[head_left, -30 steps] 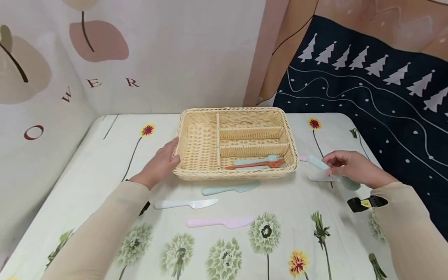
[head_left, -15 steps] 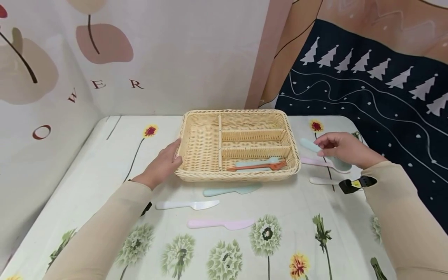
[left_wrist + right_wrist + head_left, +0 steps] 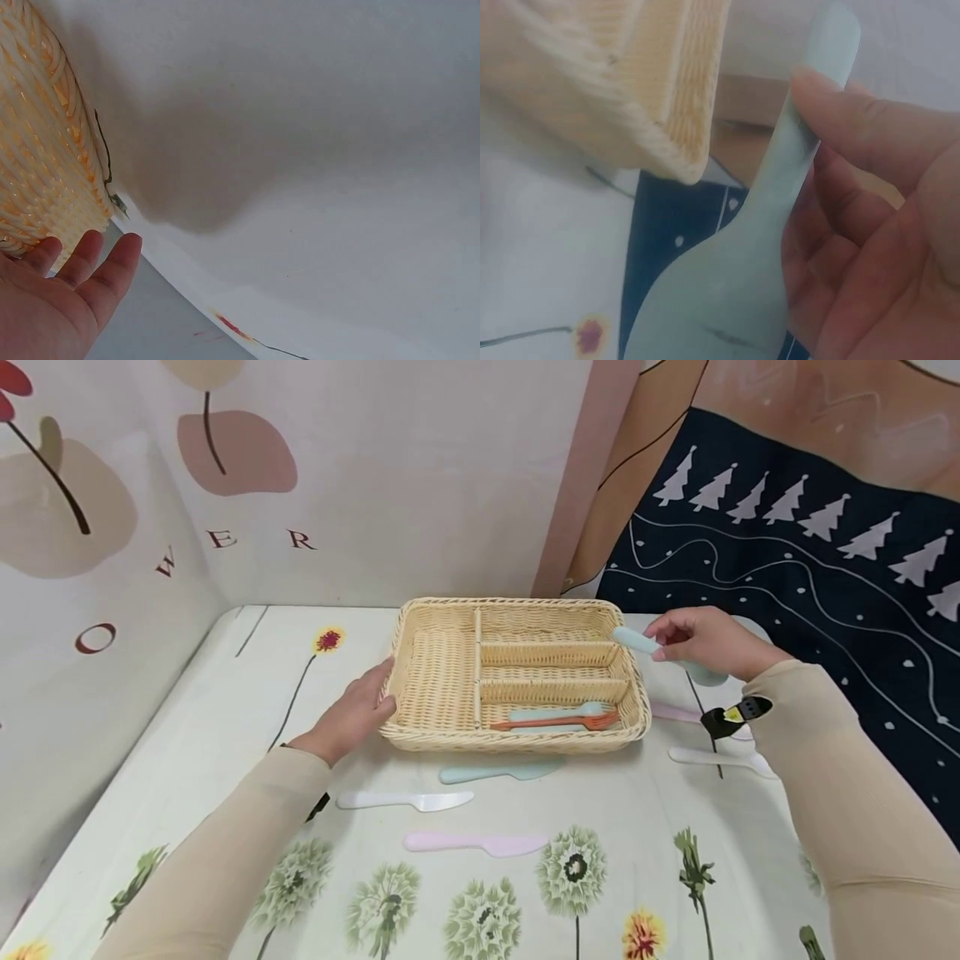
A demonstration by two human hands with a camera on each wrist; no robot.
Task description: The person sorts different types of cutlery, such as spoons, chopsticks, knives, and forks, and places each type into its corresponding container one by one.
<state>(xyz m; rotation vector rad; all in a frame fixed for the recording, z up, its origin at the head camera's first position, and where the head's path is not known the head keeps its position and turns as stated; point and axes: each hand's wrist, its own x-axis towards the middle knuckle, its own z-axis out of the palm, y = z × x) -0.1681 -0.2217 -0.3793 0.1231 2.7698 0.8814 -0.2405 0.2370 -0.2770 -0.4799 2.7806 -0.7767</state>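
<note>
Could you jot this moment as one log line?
right grip: pinches blue spoon by handle; left grip: at basket, left side; front compartment: orange fork, blue cutlery; nearby: pink knife, white knife, blue knife

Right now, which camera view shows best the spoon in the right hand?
The right wrist view: the spoon is large, its bowl partly cut off. The head view shows it small, partly behind the right hand; the left wrist view misses it.

Head camera faces forward-down from above, basket mid-frame; wrist cameras, close in, face left hand at lower left and right hand at right, both sharing part of the basket at upper left.
</note>
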